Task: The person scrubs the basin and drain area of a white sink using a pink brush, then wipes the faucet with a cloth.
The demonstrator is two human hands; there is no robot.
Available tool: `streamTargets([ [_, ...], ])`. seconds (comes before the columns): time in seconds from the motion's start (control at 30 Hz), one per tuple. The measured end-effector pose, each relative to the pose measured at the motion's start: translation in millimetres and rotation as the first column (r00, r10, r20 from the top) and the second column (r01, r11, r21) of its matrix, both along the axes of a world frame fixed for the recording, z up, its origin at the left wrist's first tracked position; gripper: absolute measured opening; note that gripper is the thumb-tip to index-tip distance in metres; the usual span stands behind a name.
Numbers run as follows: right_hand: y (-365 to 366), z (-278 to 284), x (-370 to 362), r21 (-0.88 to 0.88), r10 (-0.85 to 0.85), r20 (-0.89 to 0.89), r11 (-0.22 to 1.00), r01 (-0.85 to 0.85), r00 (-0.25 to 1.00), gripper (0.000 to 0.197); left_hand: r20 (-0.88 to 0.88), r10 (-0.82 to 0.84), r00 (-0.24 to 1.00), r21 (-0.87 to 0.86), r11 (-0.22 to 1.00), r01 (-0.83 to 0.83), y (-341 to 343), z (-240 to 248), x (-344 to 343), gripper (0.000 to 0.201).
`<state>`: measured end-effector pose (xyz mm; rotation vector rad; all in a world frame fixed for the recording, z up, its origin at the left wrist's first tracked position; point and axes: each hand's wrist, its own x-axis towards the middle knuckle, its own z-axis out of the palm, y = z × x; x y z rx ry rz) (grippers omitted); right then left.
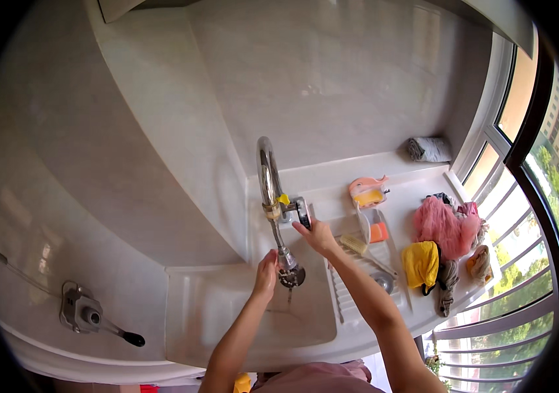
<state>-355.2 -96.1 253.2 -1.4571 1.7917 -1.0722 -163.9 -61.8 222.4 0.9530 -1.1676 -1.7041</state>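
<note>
A chrome gooseneck faucet rises at the back of the white sink. From its spray head, a thin stream of water falls into the basin. My left hand is at the left side of the spray head, with its fingers closed against it and partly hidden. My right hand grips the lower end of the faucet handle, thumb on its left side. A small yellow piece is attached to the faucet beside the handle.
Right of the basin are a ribbed washboard, a scrub brush, a pink soap holder and an orange soap bar. Beyond lie pink mesh cloth and yellow cloth. A lever valve juts from the left wall.
</note>
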Motion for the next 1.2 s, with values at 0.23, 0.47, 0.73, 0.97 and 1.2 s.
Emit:
streamTargets([
  [0.23, 109.2, 13.3, 48.1, -0.524, -0.019, 0.012, 0.852, 0.022, 1.0, 0.05, -0.035, 0.144, 0.989, -0.283, 0.948, -0.148, 10.7, 6.7, -27.4, 0.045],
  [0.47, 88.7, 39.1, 53.2, -0.537, -0.16, -0.545, 0.82, -0.196, 0.823, 0.054, -0.145, 0.165, 0.976, -0.127, 0.975, -0.184, 5.2, 13.3, -26.1, 0.047],
  [0.73, 77.7, 50.4, 55.8, -0.676, -0.304, -0.514, 0.719, -0.16, 0.802, 0.058, -0.192, 0.227, 0.955, -0.008, 0.972, -0.233, 16.9, 32.2, -41.0, 0.041],
  [0.97, 65.4, 76.5, 61.6, -0.676, -0.341, -0.499, 0.728, -0.112, 0.797, 0.057, -0.201, 0.208, 0.957, -0.001, 0.977, -0.212, 7.1, 11.6, -38.1, 0.038],
  [1.2, 66.9, 69.8, 61.7, -0.684, -0.335, -0.48, 0.721, -0.107, 0.811, 0.053, -0.117, 0.248, 0.962, -0.015, 0.968, -0.251, 8.9, 22.9, -40.0, 0.038],
])
